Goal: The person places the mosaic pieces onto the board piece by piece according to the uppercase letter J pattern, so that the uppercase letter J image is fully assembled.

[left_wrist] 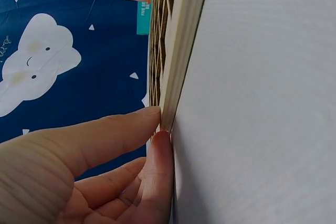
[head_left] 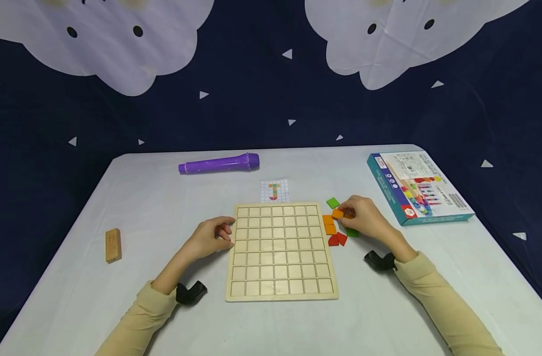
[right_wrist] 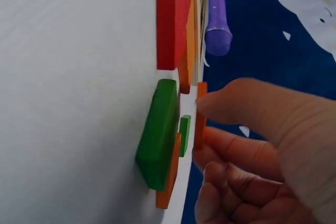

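Observation:
A square wooden grid board [head_left: 281, 296] lies on the table. My left hand [head_left: 210, 237] is at its left edge. In the left wrist view the thumb [left_wrist: 126, 129] and a finger touch the board's rim [left_wrist: 184, 45], with the other fingers loosely bent. To the board's right, my right hand [head_left: 366, 215] pinches an orange square tile [right_wrist: 200, 116] between thumb and fingers, above the table. Around it lie orange tiles [head_left: 330, 229], a green tile [head_left: 332, 202], another green tile [right_wrist: 160, 129] partly under the hand, and red pieces [head_left: 342, 238].
Behind the board lies a small pattern card [head_left: 274, 191] showing a coloured figure on a grid. A purple microphone-shaped tube [head_left: 219, 164] lies farther back. One boxed game [head_left: 426, 188] is at the right, and a wooden block [head_left: 113, 245] is at the left.

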The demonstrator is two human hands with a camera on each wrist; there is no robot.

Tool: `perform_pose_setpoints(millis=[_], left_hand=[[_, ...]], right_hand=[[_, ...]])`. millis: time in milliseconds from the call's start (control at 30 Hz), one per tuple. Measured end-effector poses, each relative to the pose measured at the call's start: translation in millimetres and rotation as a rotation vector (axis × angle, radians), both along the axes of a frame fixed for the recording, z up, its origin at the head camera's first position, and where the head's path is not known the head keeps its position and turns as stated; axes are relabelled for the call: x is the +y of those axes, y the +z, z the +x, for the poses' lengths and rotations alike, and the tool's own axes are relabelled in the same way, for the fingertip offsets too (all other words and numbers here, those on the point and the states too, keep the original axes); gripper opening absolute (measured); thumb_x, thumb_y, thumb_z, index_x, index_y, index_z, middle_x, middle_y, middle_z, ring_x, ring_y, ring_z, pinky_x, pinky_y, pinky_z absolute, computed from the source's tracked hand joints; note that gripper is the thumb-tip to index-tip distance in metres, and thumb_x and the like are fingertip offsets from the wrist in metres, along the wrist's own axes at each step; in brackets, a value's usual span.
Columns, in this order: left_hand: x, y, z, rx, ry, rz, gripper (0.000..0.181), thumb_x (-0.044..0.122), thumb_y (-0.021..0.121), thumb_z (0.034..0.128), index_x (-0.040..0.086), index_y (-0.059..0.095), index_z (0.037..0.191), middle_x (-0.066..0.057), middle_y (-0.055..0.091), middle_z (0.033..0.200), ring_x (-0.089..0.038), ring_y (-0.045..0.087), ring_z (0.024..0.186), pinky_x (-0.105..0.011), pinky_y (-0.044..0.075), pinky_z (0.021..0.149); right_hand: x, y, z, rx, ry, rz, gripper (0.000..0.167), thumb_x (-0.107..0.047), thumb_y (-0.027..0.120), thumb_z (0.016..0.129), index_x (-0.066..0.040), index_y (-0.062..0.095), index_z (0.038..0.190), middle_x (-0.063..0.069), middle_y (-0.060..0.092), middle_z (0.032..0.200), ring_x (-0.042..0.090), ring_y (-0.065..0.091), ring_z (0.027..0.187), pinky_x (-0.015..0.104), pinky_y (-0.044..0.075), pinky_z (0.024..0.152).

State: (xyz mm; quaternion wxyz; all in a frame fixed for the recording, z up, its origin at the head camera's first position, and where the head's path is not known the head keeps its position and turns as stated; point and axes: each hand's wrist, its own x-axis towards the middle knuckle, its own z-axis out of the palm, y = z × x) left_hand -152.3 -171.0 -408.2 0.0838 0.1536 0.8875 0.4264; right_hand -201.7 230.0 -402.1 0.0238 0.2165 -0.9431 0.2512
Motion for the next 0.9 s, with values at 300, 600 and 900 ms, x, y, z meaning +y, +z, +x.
perform_pose_setpoints(millis=[300, 600, 900], left_hand=[[-2.4, -1.8, 2.4, -0.051, 0.018, -0.011, 0.057, -0.002, 0.073, 0.0726, -0.008, 0.052, 0.125, -0.013, 0.061, 0.093, -0.011, 0.059, 0.075, -0.018, 0.044, 0.060], [-2.7, -4.4, 2.3, -0.048, 0.023, 0.017, 0.056, -0.002, 0.074, 0.0718, -0.008, 0.053, 0.124, -0.013, 0.061, 0.090, -0.006, 0.058, 0.071, -0.018, 0.044, 0.059], [-2.2, -4.6, -4.3, -0.032, 0.007, 0.023, 0.056, -0.001, 0.074, 0.0725, -0.009, 0.053, 0.124, -0.014, 0.061, 0.090, -0.008, 0.059, 0.071, -0.019, 0.045, 0.061]], right_hand=[[-11.9, 4.7, 7.4, -0.010, 0.019, -0.026, 0.022, -0.006, 0.071, 0.075, 0.004, 0.069, 0.095, 0.012, 0.063, 0.083, 0.014, 0.050, 0.067, 0.019, 0.042, 0.058], [-33.0, 9.8, 8.4, 0.053, 0.116, -0.053, 0.018, -0.005, 0.071, 0.075, 0.000, 0.070, 0.093, 0.010, 0.065, 0.086, 0.015, 0.049, 0.069, 0.021, 0.041, 0.060], [-50.0, 16.8, 6.3, 0.045, 0.167, -0.050, 0.019, -0.006, 0.071, 0.077, 0.000, 0.071, 0.095, 0.009, 0.066, 0.088, 0.013, 0.049, 0.069, 0.020, 0.040, 0.059]])
